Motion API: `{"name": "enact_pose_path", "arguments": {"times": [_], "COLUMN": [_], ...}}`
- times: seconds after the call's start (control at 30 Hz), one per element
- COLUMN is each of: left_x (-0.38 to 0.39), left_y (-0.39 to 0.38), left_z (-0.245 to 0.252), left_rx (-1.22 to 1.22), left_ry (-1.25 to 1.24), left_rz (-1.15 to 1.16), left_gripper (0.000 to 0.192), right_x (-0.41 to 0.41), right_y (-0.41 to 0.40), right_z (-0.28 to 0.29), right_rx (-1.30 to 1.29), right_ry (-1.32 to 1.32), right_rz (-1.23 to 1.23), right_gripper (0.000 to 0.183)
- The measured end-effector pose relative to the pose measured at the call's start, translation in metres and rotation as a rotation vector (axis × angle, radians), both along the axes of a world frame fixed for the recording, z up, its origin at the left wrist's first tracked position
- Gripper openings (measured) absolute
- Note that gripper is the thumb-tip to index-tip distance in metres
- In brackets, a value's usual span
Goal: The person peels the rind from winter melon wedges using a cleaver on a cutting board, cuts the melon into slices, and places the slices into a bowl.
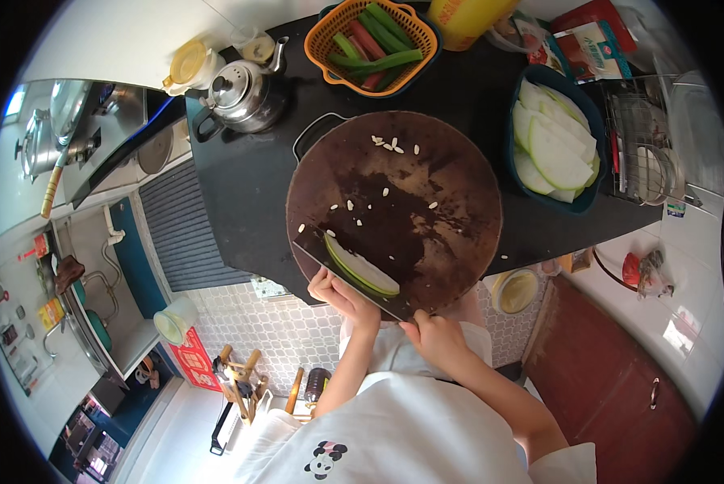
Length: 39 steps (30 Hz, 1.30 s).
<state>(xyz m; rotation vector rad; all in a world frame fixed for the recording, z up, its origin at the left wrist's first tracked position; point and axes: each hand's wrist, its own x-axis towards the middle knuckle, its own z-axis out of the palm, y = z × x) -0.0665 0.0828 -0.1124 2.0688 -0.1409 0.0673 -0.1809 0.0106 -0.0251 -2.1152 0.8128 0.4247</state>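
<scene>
A cleaver lies across the lower left edge of a round, dark wooden chopping board. My right hand is closed around its handle end, and the fingers of my left hand touch the blade near its middle. Along the blade rests a pale slice of melon or gourd with a green rind. Several white seeds are scattered over the board. At the right, a dark blue basket holds many pale slices with green rind.
Behind the board stand a steel kettle and an orange basket with green and reddish vegetable pieces. A yellow container, food packets and a wire rack are at the back right. The black countertop ends near my body.
</scene>
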Motion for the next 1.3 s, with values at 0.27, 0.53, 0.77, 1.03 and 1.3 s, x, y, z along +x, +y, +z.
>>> {"name": "enact_pose_path", "arguments": {"times": [0.27,0.53,0.77,1.03,1.3], "left_x": [0.004,0.007,0.044,0.058,0.050], "left_y": [0.000,0.000,0.001,-0.086,-0.119], "left_z": [-0.004,0.005,0.091,0.108,0.083], "left_rx": [-0.023,-0.274,0.157,0.501,0.523], "left_ry": [-0.074,0.272,-0.544,-0.792,-1.413], "left_rz": [0.002,0.077,-0.552,-1.543,-1.637], "left_gripper": [0.016,0.024,0.014,0.033,0.014], "right_x": [-0.002,-0.024,-0.047,-0.077,-0.097], "right_y": [0.002,-0.019,-0.049,-0.074,-0.076], "right_z": [-0.001,0.002,0.023,0.004,-0.027], "right_rx": [-0.053,-0.269,-0.609,-0.618,-0.597], "right_ry": [-0.027,-0.198,-0.358,-0.275,-0.283], "right_rz": [-0.025,-0.052,-0.119,-0.052,-0.028], "right_gripper": [0.032,0.042,0.045,0.047,0.049]}}
